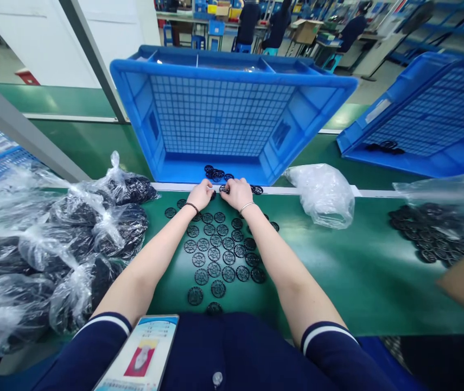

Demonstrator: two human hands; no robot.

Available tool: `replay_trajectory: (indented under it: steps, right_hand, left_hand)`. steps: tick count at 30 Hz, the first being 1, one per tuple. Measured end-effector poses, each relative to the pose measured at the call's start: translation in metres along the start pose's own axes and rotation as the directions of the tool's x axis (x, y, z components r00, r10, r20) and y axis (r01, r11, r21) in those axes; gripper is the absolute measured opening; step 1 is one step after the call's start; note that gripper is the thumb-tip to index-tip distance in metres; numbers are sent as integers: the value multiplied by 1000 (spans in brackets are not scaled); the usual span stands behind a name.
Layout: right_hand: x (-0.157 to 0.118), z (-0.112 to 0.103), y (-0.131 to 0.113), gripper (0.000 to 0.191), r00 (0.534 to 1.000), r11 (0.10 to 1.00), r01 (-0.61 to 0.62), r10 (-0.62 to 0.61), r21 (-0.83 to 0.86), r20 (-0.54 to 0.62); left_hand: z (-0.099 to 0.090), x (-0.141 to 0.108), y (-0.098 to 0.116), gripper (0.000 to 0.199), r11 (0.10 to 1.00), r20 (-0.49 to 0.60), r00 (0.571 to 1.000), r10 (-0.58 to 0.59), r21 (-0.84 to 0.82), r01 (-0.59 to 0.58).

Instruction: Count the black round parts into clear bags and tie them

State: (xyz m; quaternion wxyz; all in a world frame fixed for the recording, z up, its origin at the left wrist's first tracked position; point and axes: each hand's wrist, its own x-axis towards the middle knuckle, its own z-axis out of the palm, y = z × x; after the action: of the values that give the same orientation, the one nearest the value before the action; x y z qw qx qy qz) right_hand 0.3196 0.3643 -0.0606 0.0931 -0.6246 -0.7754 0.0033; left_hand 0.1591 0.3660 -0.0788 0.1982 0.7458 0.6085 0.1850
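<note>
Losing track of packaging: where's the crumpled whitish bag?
The whitish bag lies right of centre in the head view, by the central blue crate, between the right hand and piled black wheels.

I can read no words or numbers anywhere around me. The badge [138, 355] on my front carries short lines of print on its blue-and-white upper part and more small print near its lower edge, all too blurred to make out. A white label [378, 111] sits on the side of the tilted blue bin [423, 117] to my right; whatever it bears is illegible to me.
</note>
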Motion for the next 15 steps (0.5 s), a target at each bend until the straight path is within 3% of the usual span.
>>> replay_trajectory:
  steps: [4, 8, 15]
  right_hand:
    - [-31, 2, -9, 21, 996, 996, 71, -73, 50, 48]
    - [-57, 0, -8, 23, 985, 987, 119, -131, 106, 109]
    - [-37, -11, 39, 24, 997, 998, -38, 41, 53, -62]
  left_hand:
    - [-5, -18, -9, 6, 999, 22, 999, 25, 47, -26]
    - [-9, -26, -9, 8, 995, 11, 999, 48, 85, -49]
    - [-12, -30, 15, 10, 987, 18, 990, 142, 77, -143]
